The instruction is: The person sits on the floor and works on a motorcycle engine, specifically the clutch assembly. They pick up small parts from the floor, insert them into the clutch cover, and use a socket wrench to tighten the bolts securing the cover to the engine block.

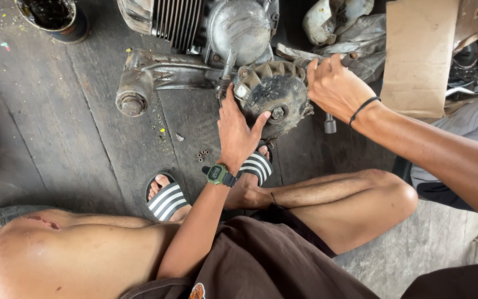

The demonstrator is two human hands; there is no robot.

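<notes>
Nearest the camera: bare knees, dark brown shorts (261, 260), and two feet in black-and-white striped slide sandals (167, 200) on a floor of worn grey wooden planks (56, 127).

Left hand (238, 130), with a green digital wristwatch (217, 175) on its wrist: grip spread, palm and fingers pressed flat against the round, grimy dark metal engine cover (275, 94), thumb near the cover's central bolt. The cover, ribbed along its upper rim and matt with oily dirt, sits upright on the floor at the centre of the view, joined to the engine behind it.

Right hand (336, 86), with a black band on its wrist: grip pressed together around a slim metal tool handle (349, 57) at the cover's 2 o'clock edge. A short metal socket (330, 125) hangs just below this hand.

At the left hand's 8 o'clock, a few small brass-coloured nuts (202, 155) lie loose on the planks.

Farther off: a dull grey cast-metal engine block with cooling fins (195, 27) at 12 o'clock; its rusty tubular arm (139, 88) reaches toward 10 o'clock. A dark round can holding black oily residue (53, 19) stands at 10 o'clock. Flat brown cardboard (419, 55) leans at 2 o'clock, beside crumpled grey cloth (355, 33).
</notes>
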